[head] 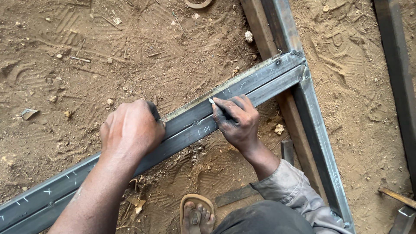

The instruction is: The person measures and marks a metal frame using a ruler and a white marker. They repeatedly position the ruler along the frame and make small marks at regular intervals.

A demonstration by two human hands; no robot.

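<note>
A long grey steel bar (260, 84) lies slantwise on sandy ground, joined at its upper right end to another steel bar (323, 143). A measuring tape (225, 85) runs along the long bar's upper edge. My left hand (130, 128) presses down on the tape's case and the bar. My right hand (236, 119) pinches a small white marking piece (211, 101), its tip touching the bar beside the tape. White marks dot the bar's face.
A wooden plank (260, 30) runs under the frame at the top. My sandalled foot (197, 212) stands below the bar. Another dark bar (396, 65) lies at the right edge. Stones and scraps litter the sand.
</note>
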